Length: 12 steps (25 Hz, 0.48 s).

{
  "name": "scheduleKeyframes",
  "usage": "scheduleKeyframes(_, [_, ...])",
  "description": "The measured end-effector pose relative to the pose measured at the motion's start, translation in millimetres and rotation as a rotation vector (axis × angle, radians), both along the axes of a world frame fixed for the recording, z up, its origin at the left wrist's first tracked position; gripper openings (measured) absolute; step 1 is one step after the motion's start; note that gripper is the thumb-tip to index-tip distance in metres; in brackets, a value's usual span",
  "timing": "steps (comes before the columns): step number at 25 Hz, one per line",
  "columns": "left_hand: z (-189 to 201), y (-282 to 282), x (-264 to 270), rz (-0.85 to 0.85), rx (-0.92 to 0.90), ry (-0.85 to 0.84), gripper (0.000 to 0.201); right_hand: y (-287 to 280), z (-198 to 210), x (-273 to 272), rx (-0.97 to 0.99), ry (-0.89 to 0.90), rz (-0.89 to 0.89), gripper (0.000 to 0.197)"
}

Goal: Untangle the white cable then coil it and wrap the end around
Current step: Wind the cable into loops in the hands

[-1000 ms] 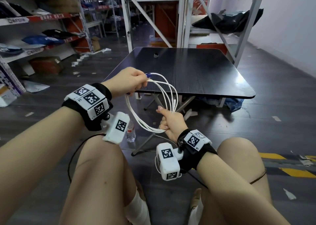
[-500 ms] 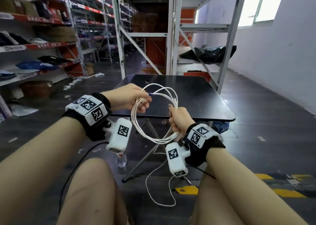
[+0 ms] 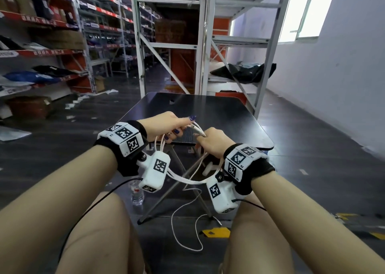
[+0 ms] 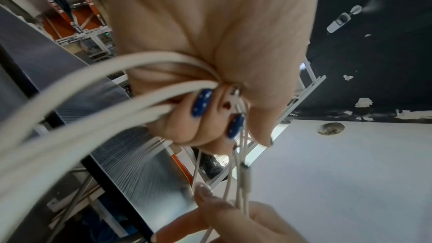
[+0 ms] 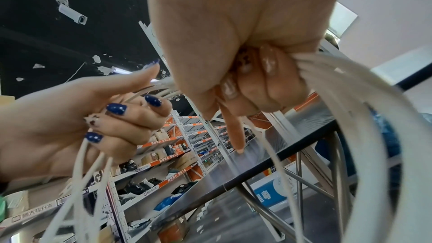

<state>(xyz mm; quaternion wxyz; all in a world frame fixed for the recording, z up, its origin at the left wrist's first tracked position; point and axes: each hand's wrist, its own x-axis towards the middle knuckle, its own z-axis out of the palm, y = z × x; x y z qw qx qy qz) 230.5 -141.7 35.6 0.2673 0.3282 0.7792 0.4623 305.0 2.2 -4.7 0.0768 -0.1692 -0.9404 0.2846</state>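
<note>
The white cable (image 3: 188, 179) is gathered into several loops held in the air between both hands, in front of the black table (image 3: 229, 115). My left hand (image 3: 166, 127) grips one side of the loops with curled fingers (image 4: 187, 117). Close beside it, my right hand (image 3: 210, 141) grips the other side (image 5: 257, 84). The loops sag below the wrists. A loose tail of cable (image 3: 183, 221) hangs down to the floor between my knees. In the left wrist view a white plug end (image 4: 245, 178) hangs just below the left fingers.
The table stands on crossed metal legs (image 3: 177, 190) just ahead of my knees. A plastic bottle (image 3: 137, 194) stands on the floor under it. Metal shelving (image 3: 170, 44) rises behind the table, and stocked shelves (image 3: 41, 44) line the left.
Both hands rose and came together, so the wide loops are now pressed flatter between them. The head view tilted upward. A loose tail now hangs to the floor.
</note>
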Motion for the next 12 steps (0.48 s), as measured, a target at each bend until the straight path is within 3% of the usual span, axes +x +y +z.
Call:
scheduleKeyframes(3, [1.0, 1.0, -1.7, 0.071, 0.073, 0.069, 0.045, -0.7, 5.1, -2.8, 0.032, 0.012, 0.018, 0.046])
scheduleKeyframes(7, [2.8, -0.4, -5.1, 0.099, 0.168, 0.192, 0.039, -1.3, 13.9, -6.2, 0.055, 0.043, 0.021, 0.046])
scheduleKeyframes(12, [1.8, -6.1, -10.4, 0.152, 0.274, 0.218, 0.038, -1.2, 24.4, -5.6, -0.093, 0.11, 0.069, 0.055])
